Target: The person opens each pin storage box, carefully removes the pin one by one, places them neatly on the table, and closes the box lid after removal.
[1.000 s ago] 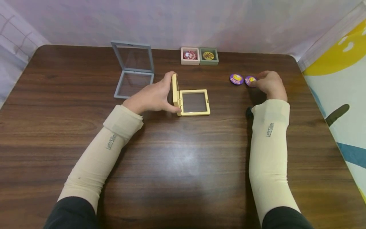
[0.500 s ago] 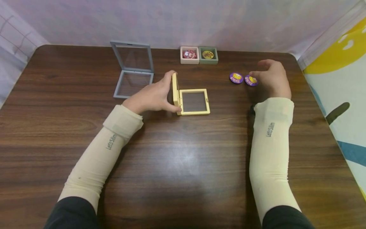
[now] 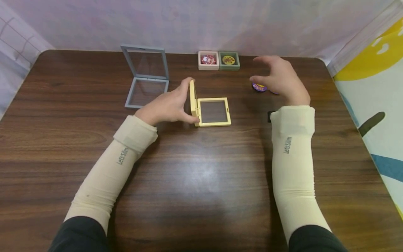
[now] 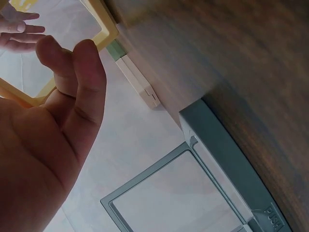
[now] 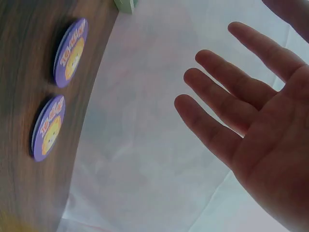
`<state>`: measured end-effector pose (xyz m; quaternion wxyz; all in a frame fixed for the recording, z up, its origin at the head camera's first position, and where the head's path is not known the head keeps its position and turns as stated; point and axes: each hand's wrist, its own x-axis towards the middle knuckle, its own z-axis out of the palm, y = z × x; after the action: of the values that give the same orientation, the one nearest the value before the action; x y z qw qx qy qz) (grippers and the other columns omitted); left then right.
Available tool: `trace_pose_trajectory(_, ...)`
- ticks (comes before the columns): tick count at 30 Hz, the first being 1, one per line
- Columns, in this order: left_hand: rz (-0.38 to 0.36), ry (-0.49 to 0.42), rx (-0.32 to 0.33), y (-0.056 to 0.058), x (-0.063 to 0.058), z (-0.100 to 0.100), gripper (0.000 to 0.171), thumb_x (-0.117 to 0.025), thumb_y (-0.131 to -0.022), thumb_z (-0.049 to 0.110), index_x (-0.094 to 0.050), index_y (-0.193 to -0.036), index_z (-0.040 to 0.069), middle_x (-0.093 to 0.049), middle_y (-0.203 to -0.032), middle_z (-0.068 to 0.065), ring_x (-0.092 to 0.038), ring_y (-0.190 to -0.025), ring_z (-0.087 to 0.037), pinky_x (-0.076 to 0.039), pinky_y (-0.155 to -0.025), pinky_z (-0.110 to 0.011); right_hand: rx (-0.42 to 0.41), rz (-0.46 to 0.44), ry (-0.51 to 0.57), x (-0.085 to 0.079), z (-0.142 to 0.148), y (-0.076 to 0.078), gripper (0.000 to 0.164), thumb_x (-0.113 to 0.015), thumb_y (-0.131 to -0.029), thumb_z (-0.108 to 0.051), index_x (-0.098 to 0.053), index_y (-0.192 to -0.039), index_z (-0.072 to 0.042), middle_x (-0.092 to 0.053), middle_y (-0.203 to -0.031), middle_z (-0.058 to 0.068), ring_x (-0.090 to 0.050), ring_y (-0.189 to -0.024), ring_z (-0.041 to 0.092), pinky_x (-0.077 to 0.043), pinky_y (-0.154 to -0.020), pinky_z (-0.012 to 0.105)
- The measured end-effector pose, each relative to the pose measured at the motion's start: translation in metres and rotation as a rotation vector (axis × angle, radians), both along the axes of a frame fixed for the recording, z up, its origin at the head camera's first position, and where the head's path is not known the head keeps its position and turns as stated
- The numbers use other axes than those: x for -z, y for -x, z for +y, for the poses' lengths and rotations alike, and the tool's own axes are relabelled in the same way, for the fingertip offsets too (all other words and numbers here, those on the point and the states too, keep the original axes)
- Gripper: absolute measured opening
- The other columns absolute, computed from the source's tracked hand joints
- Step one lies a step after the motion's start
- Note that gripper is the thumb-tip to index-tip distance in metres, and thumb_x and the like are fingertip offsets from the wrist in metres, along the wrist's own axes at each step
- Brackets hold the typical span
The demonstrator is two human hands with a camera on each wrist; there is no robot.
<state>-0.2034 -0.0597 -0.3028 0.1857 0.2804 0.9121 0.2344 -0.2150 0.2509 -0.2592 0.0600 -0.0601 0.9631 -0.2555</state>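
Observation:
My left hand (image 3: 168,107) holds the upright half of a small yellow hinged display frame (image 3: 215,124). Its thumb sits low by the hinge and its fingers are at the top edge. The frame's other half, with a clear film window, lies flat on the table. My right hand (image 3: 281,77) hovers with fingers spread and nothing in them. In the right wrist view, two round purple badges (image 5: 71,53) with yellow cartoon pictures lie side by side on the wood. From the head view, the right hand partly hides both badges (image 3: 259,88).
Behind my left hand stands a larger grey-blue hinged frame (image 3: 131,92), its lid raised. Two small closed boxes, one pink (image 3: 208,68) and one green (image 3: 229,67), sit against the back curtain. The brown table (image 3: 195,196) has a patterned cloth along its right side.
My right hand has lifted off the right badge, drawn back slightly, then moved left over the badges with its fingers spread. The badges stay down. My left hand and the yellow frame hold still.

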Motion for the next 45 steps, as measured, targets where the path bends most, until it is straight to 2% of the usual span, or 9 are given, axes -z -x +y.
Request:
trace_pose_trajectory(8, -0.002, 0.008, -0.003, 0.0, -0.001, 0.0, 0.123, -0.077, -0.071, 0.048, 0.01, -0.148, 0.009, -0.034, -0.145, -0.026, -0.059, -0.104, -0.038, -0.051, -0.09, -0.051, -0.101, -0.017, -0.056, 0.005, -0.025, 0.003, 0.063, -0.063, -0.09, -0.03, -0.039, -0.144, -0.01, -0.042, -0.148, 0.015, -0.033, -0.139, 0.036, -0.026, -0.114, 0.055)
trace_pose_trajectory(17, -0.006, 0.004, -0.008, -0.001, 0.0, 0.0, 0.123, -0.077, -0.071, 0.049, 0.01, -0.149, 0.011, -0.037, -0.143, -0.025, -0.061, -0.099, -0.036, -0.052, -0.087, -0.049, -0.137, -0.058, -0.052, 0.008, -0.038, 0.001, 0.064, -0.064, -0.09, -0.027, -0.036, -0.145, -0.009, -0.04, -0.149, 0.015, -0.032, -0.14, 0.034, -0.026, -0.115, 0.054)
trace_pose_trajectory(22, -0.01, 0.002, -0.009, 0.0, 0.0, 0.0, 0.123, -0.077, -0.07, 0.049, 0.01, -0.149, 0.011, -0.037, -0.143, -0.025, -0.06, -0.102, -0.037, -0.052, -0.09, -0.05, -0.251, -0.041, -0.126, 0.014, -0.057, 0.005, 0.065, -0.068, -0.087, -0.027, -0.04, -0.142, -0.005, -0.044, -0.145, 0.018, -0.037, -0.136, 0.036, -0.03, -0.113, 0.052)
trace_pose_trajectory(26, -0.007, -0.002, -0.009, 0.0, 0.0, 0.0, 0.122, -0.077, -0.071, 0.048, 0.009, -0.148, 0.01, -0.046, -0.134, -0.025, -0.06, -0.103, -0.035, -0.051, -0.09, -0.05, -0.379, -0.113, -0.188, 0.021, -0.081, 0.007, 0.076, -0.071, -0.084, -0.034, -0.036, -0.144, -0.004, -0.039, -0.149, 0.017, -0.034, -0.138, 0.035, -0.028, -0.115, 0.05)
trace_pose_trajectory(29, 0.0, -0.005, -0.004, 0.0, 0.0, 0.0, 0.121, -0.076, -0.071, 0.048, 0.009, -0.148, 0.009, -0.051, -0.128, -0.024, -0.061, -0.1, -0.033, -0.052, -0.088, -0.049, -0.435, -0.173, -0.23, 0.025, -0.095, 0.006, 0.083, -0.072, -0.082, -0.038, -0.031, -0.146, -0.005, -0.034, -0.152, 0.017, -0.029, -0.141, 0.034, -0.025, -0.117, 0.05)
trace_pose_trajectory(35, -0.006, -0.019, 0.003, 0.0, -0.001, 0.0, 0.117, -0.076, -0.072, 0.047, 0.006, -0.148, 0.009, -0.051, -0.128, -0.023, -0.062, -0.096, -0.031, -0.053, -0.083, -0.048, -0.46, -0.228, -0.285, 0.033, -0.109, 0.0, 0.088, -0.075, -0.078, -0.042, -0.03, -0.148, -0.012, -0.029, -0.154, 0.016, -0.026, -0.141, 0.035, -0.029, -0.114, 0.053)
trace_pose_trajectory(41, -0.006, 0.002, 0.007, -0.001, -0.002, 0.0, 0.12, -0.075, -0.072, 0.048, 0.008, -0.148, 0.009, -0.038, -0.14, -0.023, -0.06, -0.103, -0.032, -0.051, -0.089, -0.048, -0.49, -0.236, -0.302, 0.039, -0.117, -0.005, 0.09, -0.078, -0.074, -0.044, -0.032, -0.147, -0.018, -0.026, -0.154, 0.018, -0.027, -0.14, 0.038, -0.031, -0.112, 0.056)
trace_pose_trajectory(45, -0.013, -0.002, 0.009, -0.001, -0.002, -0.001, 0.119, -0.074, -0.073, 0.048, 0.01, -0.148, 0.01, -0.035, -0.143, -0.023, -0.06, -0.101, -0.031, -0.052, -0.087, -0.048, -0.495, -0.243, -0.321, 0.04, -0.12, -0.007, 0.09, -0.079, -0.074, -0.041, -0.032, -0.147, -0.018, -0.028, -0.152, 0.017, -0.029, -0.139, 0.038, -0.031, -0.111, 0.056)
